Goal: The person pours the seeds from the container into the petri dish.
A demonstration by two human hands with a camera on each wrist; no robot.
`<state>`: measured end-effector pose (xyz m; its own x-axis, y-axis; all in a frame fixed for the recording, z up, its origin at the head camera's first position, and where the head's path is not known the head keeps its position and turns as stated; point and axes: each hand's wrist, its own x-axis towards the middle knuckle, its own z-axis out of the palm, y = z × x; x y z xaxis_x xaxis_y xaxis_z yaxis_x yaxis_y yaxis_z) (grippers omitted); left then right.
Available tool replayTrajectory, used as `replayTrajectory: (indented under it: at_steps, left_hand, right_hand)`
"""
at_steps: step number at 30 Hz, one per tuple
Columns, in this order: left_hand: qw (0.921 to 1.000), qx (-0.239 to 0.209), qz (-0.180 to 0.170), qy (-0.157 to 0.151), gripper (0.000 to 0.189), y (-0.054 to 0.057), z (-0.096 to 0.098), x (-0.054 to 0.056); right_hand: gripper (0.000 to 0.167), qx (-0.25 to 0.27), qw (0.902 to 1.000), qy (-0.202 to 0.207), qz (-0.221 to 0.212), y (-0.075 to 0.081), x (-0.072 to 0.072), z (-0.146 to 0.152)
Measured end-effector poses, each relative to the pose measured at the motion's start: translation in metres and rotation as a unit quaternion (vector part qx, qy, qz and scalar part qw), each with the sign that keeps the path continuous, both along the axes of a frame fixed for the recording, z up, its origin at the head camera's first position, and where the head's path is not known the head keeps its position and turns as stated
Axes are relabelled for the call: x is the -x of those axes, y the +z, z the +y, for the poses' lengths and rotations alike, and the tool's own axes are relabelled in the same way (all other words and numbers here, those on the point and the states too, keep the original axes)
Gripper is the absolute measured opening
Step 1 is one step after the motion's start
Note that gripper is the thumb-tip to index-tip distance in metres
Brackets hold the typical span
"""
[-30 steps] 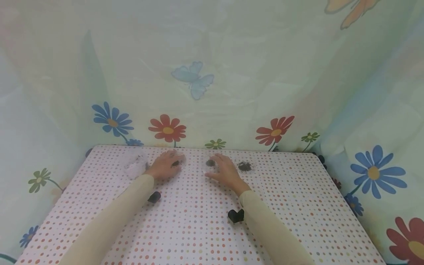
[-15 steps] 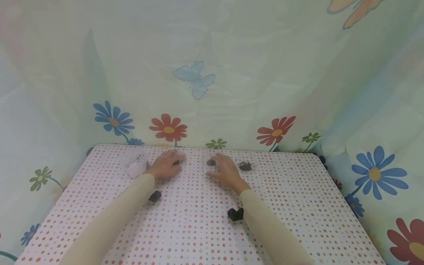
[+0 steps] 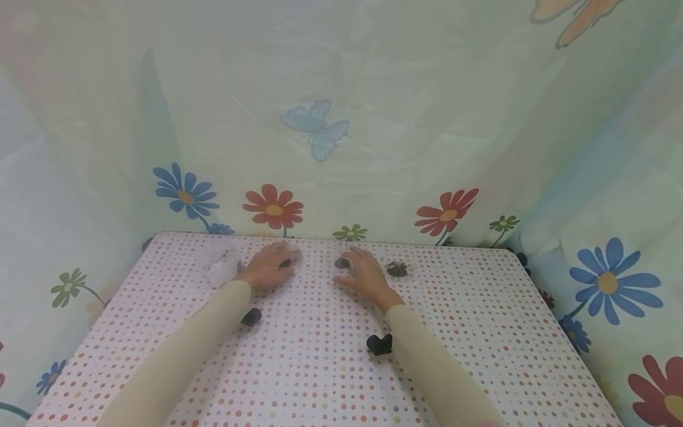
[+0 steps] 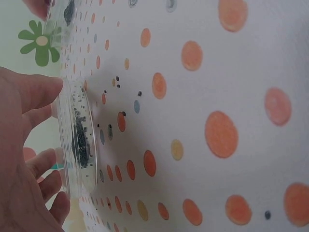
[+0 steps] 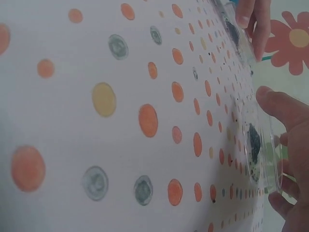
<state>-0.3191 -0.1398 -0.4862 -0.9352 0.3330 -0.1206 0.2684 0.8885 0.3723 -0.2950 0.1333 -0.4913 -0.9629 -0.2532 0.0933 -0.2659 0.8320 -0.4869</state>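
My left hand [image 3: 267, 267] grips a clear petri dish [image 4: 72, 179] by its rim, thumb on one side and fingertips on the other. A small heap of dark granules [image 4: 81, 145] lies inside it. In the same way my right hand [image 3: 365, 276] holds another clear petri dish [image 5: 276, 164], also with dark granules [image 5: 254, 139] in it. Both dishes are down at the dotted tabletop, a short gap between them. Past my right hand lies a further dark heap [image 3: 397, 269] with a clear rim around it.
Left of my left hand lies clear dishware [image 3: 216, 267] with scattered dark specks. A few loose granules [image 4: 140, 94] dot the tabletop [image 3: 320, 367]. Behind the table hangs a flowered cloth backdrop [image 3: 373, 148]. Black pieces [image 3: 380, 344] stick out beside both sleeves.
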Motion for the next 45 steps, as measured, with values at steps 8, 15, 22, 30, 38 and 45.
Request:
replayTrajectory:
  at_steps: [8, 15, 22, 30, 38, 45]
  left_hand:
    - [1.0000, -0.001, 0.006, -0.003, 0.051, 0.003, 0.000, -0.001]
    - [0.9999, 0.006, 0.009, -0.001, 0.052, 0.003, -0.001, 0.001]
    - [1.0000, 0.001, 0.005, 0.003, 0.052, 0.003, -0.001, 0.002]
    - [1.0000, -0.003, 0.004, 0.002, 0.051, 0.004, -0.001, 0.001]
    - [0.9999, -0.002, 0.006, 0.010, 0.051, 0.004, 0.000, 0.000]
    - [0.9999, -0.007, 0.006, 0.007, 0.052, 0.001, 0.000, 0.000]
  right_hand:
    - [0.067, -0.005, 1.0000, 0.001, -0.004, 0.002, 0.004, -0.002]
    - [0.067, -0.018, 0.9998, 0.001, 0.012, 0.001, 0.008, -0.003]
    - [0.068, -0.016, 0.9998, 0.002, 0.006, 0.003, 0.011, -0.004]
    - [0.067, -0.004, 1.0000, 0.000, 0.004, 0.002, 0.015, -0.006]
    - [0.067, -0.009, 0.9999, 0.000, 0.010, 0.001, 0.018, -0.008]
    - [0.068, -0.004, 1.0000, -0.005, -0.006, -0.002, 0.021, -0.007]
